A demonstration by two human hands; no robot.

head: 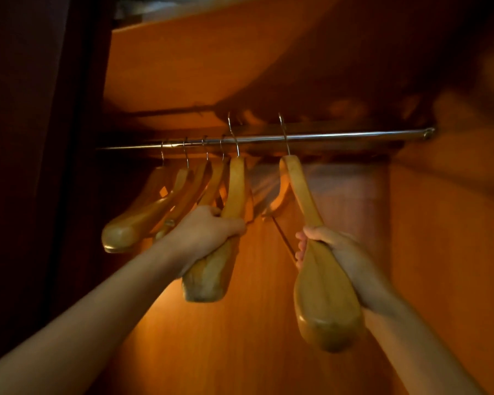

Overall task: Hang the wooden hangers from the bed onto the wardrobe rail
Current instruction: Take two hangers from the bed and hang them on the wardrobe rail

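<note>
A metal wardrobe rail (340, 136) runs across the middle of the head view. Several wooden hangers (143, 218) hang close together at its left end. My left hand (208, 232) is shut on the arm of a wooden hanger (234, 189) just right of that group; its hook rises above the rail. My right hand (334, 252) is shut on another wooden hanger (322, 297) further right, held tilted, with its hook also reaching up past the rail. Whether either hook rests on the rail I cannot tell.
An orange wooden shelf (200, 61) sits above the rail. The wardrobe's back panel (254, 323) and right side wall (454, 238) enclose the space. A dark door edge (69, 166) stands at the left. The rail's right half carries no hangers.
</note>
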